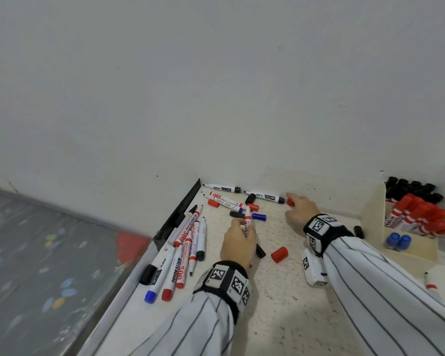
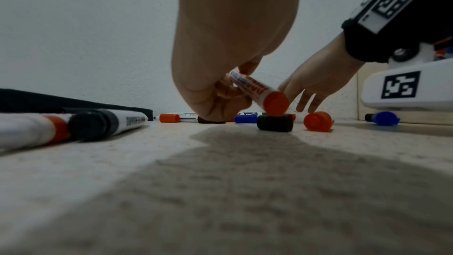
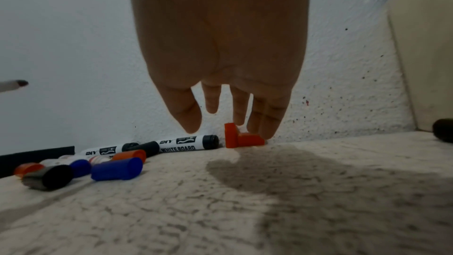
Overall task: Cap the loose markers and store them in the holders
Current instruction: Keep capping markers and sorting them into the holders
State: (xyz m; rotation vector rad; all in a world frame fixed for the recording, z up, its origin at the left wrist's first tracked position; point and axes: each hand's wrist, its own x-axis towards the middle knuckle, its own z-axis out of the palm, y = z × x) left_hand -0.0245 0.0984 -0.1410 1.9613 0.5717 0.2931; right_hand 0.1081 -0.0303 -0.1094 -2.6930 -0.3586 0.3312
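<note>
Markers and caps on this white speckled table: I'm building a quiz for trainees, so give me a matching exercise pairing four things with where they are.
Things:
1. Red-printed white marker
2. Small red cap by the wall
3. Large red cylindrical cap
4. Two blue caps

Places:
A. At the right hand's fingertips
B. In the beige holder
C. Held in the left hand
D. Lying between the two wrists

Pairs: 1-C, 2-A, 3-D, 4-B

Pinstriped white sleeves [image 1: 385, 299], tag-marked wristbands [image 1: 226, 278]
</note>
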